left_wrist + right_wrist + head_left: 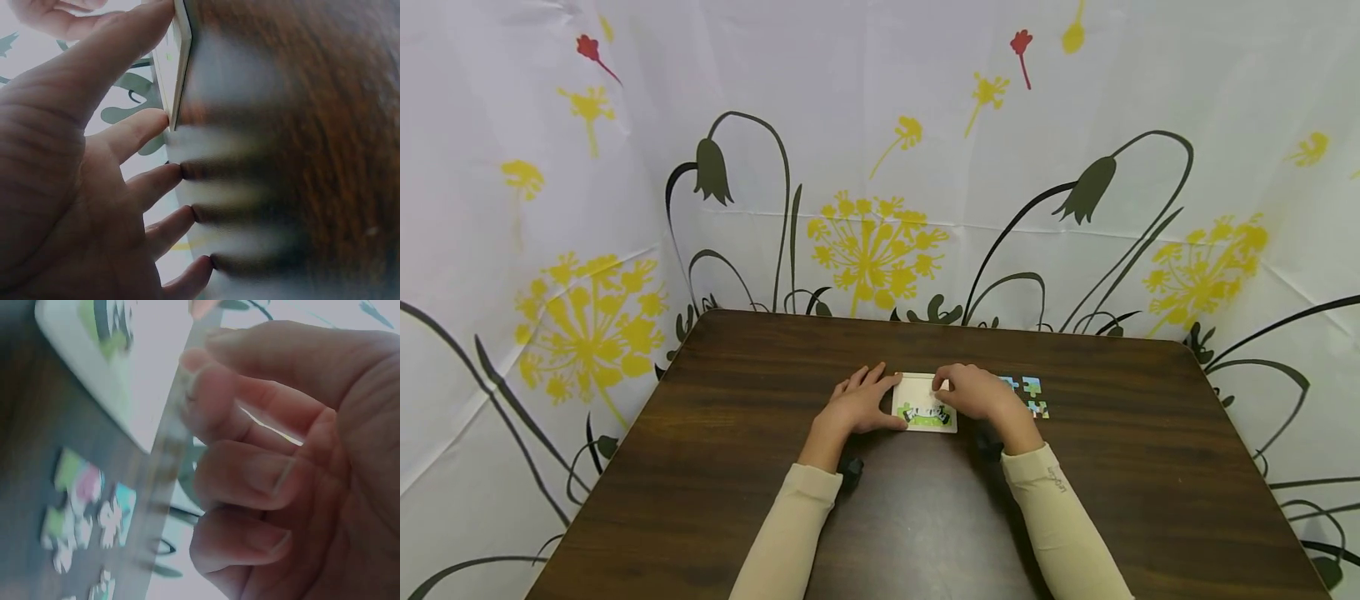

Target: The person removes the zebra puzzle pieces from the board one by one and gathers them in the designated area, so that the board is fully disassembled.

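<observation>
A small pale puzzle tray (917,385) lies on the table, with a green zebra picture (927,416) along its near side. My left hand (854,408) is at its left edge, thumb and index finger touching the near and far corners. In the left wrist view its other fingers (164,228) are spread, tips on the table. Over the tray's right part is my right hand (976,392), fingers curled and thumb close to the index fingertip. Whether a piece sits between those tips is hidden by blur. Loose puzzle pieces (84,484) lie right of the tray.
The dark wooden table (715,467) carries the tray and several loose jigsaw pieces (1032,386), partly behind the right hand. A white cloth (865,100) printed with flowers hangs behind the table's far edge. Dark wrist devices (851,473) sit under both wrists.
</observation>
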Action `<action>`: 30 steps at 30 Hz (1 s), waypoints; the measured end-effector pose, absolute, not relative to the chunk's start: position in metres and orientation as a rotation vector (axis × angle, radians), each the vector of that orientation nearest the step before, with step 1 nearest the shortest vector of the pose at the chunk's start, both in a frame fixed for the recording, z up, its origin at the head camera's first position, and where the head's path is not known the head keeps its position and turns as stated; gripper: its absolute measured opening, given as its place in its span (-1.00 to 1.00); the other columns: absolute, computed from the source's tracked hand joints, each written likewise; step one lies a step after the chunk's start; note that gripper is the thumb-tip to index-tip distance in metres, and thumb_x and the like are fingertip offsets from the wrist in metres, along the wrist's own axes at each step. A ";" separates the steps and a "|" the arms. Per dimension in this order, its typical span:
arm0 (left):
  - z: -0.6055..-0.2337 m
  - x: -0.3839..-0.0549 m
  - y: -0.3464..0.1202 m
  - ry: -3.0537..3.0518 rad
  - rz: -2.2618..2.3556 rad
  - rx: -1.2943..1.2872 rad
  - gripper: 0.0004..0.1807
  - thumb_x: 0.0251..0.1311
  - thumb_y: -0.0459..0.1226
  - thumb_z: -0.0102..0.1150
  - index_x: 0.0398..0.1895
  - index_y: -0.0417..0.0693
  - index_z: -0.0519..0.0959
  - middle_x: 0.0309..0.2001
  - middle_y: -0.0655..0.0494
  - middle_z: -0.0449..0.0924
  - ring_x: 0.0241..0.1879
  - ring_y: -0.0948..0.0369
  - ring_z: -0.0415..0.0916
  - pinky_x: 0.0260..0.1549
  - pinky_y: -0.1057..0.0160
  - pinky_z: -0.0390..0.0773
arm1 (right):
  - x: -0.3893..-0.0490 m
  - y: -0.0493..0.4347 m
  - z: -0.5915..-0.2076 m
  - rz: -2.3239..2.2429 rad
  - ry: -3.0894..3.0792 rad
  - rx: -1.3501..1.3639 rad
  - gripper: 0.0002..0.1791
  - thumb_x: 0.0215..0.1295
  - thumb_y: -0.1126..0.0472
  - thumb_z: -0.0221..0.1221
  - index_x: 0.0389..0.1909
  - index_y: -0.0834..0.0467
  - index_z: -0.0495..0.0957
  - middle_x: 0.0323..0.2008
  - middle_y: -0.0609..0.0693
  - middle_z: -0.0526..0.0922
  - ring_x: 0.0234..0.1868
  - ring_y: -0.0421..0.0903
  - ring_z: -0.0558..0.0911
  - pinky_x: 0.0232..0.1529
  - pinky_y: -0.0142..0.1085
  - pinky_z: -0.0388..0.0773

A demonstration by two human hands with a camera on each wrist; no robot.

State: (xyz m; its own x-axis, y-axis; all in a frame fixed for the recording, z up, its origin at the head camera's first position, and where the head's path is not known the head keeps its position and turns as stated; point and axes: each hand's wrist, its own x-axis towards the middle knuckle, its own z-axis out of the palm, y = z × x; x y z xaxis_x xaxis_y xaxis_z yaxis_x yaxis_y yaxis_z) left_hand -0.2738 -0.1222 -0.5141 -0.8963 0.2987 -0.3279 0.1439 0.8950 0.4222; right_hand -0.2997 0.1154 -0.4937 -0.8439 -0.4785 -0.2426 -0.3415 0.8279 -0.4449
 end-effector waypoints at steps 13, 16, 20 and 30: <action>-0.516 -0.275 -0.123 2.672 0.554 0.341 0.02 0.32 0.19 0.44 0.75 0.25 0.17 0.79 -0.03 -0.11 0.76 -0.16 -0.18 0.62 -0.40 -0.03 | -0.290 0.081 -0.507 -0.548 2.606 -0.768 -0.82 0.58 0.15 0.25 0.04 0.10 0.74 -0.26 -0.05 0.74 -0.33 -0.15 0.62 -0.13 -0.10 0.65; -0.515 -0.274 -0.124 2.673 0.561 0.344 0.01 0.32 0.18 0.44 0.75 0.26 0.18 0.79 -0.03 -0.10 0.76 -0.16 -0.18 0.62 -0.41 -0.03 | -0.290 0.078 -0.508 -0.550 2.604 -0.760 -0.79 0.58 0.14 0.25 0.07 0.12 0.73 -0.25 -0.05 0.73 -0.32 -0.16 0.62 -0.12 -0.10 0.66; -0.514 -0.274 -0.124 2.670 0.571 0.339 0.01 0.31 0.17 0.45 0.75 0.26 0.19 0.79 -0.02 -0.10 0.76 -0.15 -0.19 0.62 -0.41 -0.03 | -0.290 0.077 -0.509 -0.550 2.605 -0.738 -0.74 0.59 0.12 0.24 0.14 0.12 0.70 -0.23 -0.04 0.73 -0.29 -0.15 0.64 -0.08 -0.06 0.67; -0.518 -0.276 -0.124 2.666 0.568 0.332 0.01 0.33 0.17 0.44 0.75 0.27 0.17 0.79 0.00 -0.13 0.77 -0.14 -0.23 0.65 -0.38 -0.07 | -0.285 0.076 -0.510 -0.525 2.612 -0.726 -0.64 0.53 0.12 0.31 0.25 0.07 0.58 -0.22 -0.01 0.70 -0.34 -0.08 0.58 -0.23 -0.11 0.54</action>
